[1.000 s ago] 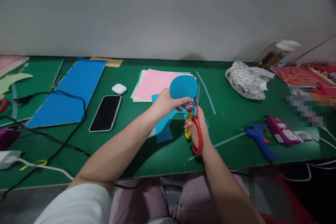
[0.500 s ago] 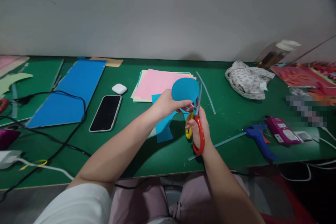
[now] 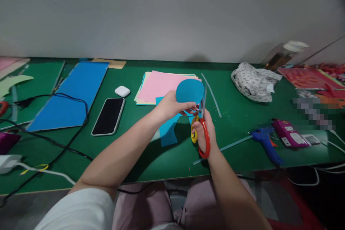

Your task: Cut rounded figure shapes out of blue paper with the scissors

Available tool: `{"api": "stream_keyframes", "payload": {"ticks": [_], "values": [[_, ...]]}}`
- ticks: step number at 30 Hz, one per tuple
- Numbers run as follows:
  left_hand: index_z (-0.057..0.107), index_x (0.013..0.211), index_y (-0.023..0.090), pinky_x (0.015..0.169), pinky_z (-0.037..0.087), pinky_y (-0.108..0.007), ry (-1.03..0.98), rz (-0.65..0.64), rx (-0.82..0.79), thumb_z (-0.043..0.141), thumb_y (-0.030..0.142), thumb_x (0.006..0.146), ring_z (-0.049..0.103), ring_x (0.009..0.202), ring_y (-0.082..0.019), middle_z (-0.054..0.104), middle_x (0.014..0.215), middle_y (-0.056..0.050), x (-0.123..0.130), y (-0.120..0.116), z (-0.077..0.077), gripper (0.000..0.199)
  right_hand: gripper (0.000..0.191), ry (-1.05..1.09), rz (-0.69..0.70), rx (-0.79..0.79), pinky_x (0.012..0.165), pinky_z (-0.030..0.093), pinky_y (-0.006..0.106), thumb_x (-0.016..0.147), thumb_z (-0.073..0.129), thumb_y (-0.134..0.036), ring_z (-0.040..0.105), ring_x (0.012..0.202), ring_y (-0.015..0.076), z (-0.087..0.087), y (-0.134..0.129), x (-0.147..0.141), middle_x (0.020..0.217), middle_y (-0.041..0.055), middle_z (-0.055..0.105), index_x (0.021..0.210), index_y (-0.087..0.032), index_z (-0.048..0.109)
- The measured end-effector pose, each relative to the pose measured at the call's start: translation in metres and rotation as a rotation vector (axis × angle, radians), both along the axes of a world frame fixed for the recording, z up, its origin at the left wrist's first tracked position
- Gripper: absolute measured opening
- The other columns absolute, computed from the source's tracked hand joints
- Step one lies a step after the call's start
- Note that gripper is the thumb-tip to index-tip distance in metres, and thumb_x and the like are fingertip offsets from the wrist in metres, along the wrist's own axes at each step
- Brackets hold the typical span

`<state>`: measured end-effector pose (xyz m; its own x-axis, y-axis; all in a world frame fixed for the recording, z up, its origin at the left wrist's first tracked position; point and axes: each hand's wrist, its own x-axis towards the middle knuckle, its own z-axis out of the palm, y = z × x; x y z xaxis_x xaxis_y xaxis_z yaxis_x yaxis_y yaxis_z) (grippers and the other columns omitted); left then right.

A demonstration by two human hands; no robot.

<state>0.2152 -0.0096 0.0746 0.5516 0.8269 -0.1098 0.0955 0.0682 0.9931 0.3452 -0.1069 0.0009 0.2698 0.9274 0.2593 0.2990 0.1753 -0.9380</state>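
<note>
Pinching the rounded blue paper (image 3: 189,90) between thumb and fingers, the left hand (image 3: 172,107) holds it up just beside the scissors (image 3: 204,129); the right hand (image 3: 210,125) is curled around their red and yellow handles. Compared with a second ago, paper and scissors sit slightly farther right, and a bit of blue at the right hand's outer edge is out of sight. Beyond the left hand, a pink-topped paper stack (image 3: 156,85) lies on the bench (image 3: 151,163); below that hand lies a blue offcut (image 3: 167,133).
</note>
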Motion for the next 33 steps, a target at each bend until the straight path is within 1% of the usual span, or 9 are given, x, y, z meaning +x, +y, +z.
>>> {"api": "stream_keyframes", "payload": {"ticks": [6,10,14,26,33], "values": [[0.071,0.072,0.013,0.054,0.052,-0.025,0.018,-0.006,0.035,0.073,0.029,0.074,0.066,0.062,-0.015,0.074,0.076,-0.010,-0.001,0.001,0.002,0.017,0.067,0.016,-0.009,0.005,0.061,0.051,0.033,0.083,0.048,-0.072,0.060,0.081,0.0221,0.001,0.000,-0.002,0.093,0.0069,0.059,0.129,-0.024,0.051],[0.071,0.075,0.013,0.055,0.053,-0.025,0.013,-0.013,0.039,0.073,0.029,0.075,0.067,0.062,-0.015,0.075,0.080,-0.011,-0.003,0.002,0.003,0.017,0.067,0.021,-0.014,0.004,0.061,0.051,0.034,0.083,0.048,-0.074,0.060,0.080,0.0220,0.003,-0.001,-0.003,0.094,0.0074,0.059,0.128,-0.024,0.052],[0.070,0.076,0.012,0.055,0.054,-0.024,0.026,-0.009,0.037,0.073,0.029,0.076,0.069,0.064,-0.016,0.075,0.078,-0.010,-0.003,0.004,0.003,0.017,0.066,0.029,-0.007,0.003,0.061,0.051,0.033,0.084,0.047,-0.073,0.059,0.080,0.0215,0.004,-0.001,-0.002,0.095,0.0079,0.060,0.128,-0.025,0.052],[0.070,0.079,0.011,0.058,0.055,-0.024,0.093,-0.004,0.055,0.071,0.029,0.077,0.070,0.067,-0.016,0.075,0.079,-0.010,-0.006,0.005,0.007,0.019,0.064,0.033,0.027,0.022,0.059,0.049,0.030,0.085,0.051,-0.069,0.058,0.074,0.0185,-0.006,0.003,0.004,0.092,0.0065,0.060,0.129,-0.023,0.051],[0.071,0.077,0.012,0.057,0.054,-0.026,0.082,-0.003,0.073,0.073,0.034,0.075,0.069,0.066,-0.017,0.075,0.078,-0.010,-0.008,0.008,0.002,0.023,0.062,0.036,0.027,0.007,0.058,0.048,0.029,0.085,0.051,-0.069,0.058,0.072,0.0174,-0.005,0.002,0.004,0.090,0.0054,0.058,0.126,-0.024,0.052]]}}
